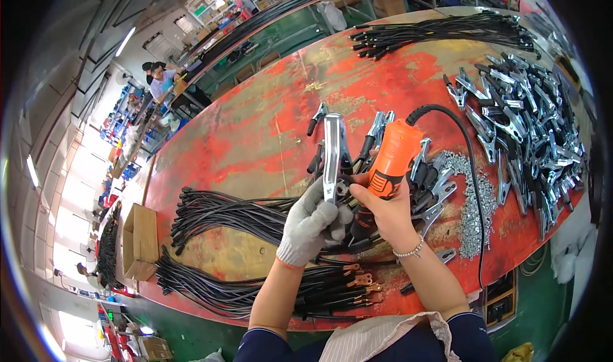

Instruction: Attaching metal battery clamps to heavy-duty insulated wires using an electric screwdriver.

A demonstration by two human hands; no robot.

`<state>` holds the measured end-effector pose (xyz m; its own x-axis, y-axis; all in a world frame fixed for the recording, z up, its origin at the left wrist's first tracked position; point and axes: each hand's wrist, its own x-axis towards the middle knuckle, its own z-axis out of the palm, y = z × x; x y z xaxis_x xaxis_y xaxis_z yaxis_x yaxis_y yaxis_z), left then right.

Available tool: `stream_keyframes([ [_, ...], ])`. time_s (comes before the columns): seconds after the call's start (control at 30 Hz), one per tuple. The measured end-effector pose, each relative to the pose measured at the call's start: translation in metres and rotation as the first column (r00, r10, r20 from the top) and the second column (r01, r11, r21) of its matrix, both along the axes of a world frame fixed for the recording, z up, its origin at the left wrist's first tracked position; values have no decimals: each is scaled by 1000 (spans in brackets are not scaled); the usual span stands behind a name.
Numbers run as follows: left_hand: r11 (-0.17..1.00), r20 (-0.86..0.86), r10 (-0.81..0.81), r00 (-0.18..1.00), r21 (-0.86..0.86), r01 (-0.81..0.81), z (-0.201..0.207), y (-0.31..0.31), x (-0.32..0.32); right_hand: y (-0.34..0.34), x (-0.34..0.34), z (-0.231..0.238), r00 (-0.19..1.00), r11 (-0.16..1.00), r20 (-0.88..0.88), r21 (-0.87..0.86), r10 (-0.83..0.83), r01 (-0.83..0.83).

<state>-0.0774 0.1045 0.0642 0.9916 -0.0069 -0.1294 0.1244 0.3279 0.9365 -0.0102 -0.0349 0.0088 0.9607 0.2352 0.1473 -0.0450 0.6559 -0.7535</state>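
Note:
My left hand (308, 225), in a pale knitted glove, is closed round the lower end of a silver metal spring clamp (332, 148) that stands upright. My bare right hand (393, 216), with a bracelet at the wrist, grips an orange and black electric screwdriver (397, 148), its corded end up. Its lower black end points down beside the gloved fingers; the tip is hidden. The right thumb reaches to the clamp's side, near a small metal part. Behind and beneath the hands lie more clamps (375, 129) with black cables, partly covered by the hands.
Black cable bundles (220, 215) lie left, and others near me end in copper lugs (363, 280). Loose screws (477, 202) and a large clamp heap (520, 122) are at right. The tool's cord (471, 164) arcs between them. More cables (440, 30) lie far back; a cardboard box (140, 242) stands left.

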Motion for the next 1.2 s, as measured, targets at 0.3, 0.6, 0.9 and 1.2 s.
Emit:
stream_keyframes([
  [0.3, 995, -93, -94, 991, -24, 92, -5, 7, 5, 10, 6, 2, 999, 999, 22, 18, 35, -36],
  [0.6, 991, -43, -118, 992, -74, 114, -6, 0, 6, 0, 9, -1, 989, 994, 108, -45, 103, -99],
  [0.9, 995, 20, 91, 996, -53, -90, -8, -21, 21, -48, -1, 30, 756, 911, 514, 159, -405, 380],
  [1.2, 995, -39, 93, 995, 23, -92, -18, -29, 31, -63, -8, 72, 507, 747, 553, 541, -662, 386],
])
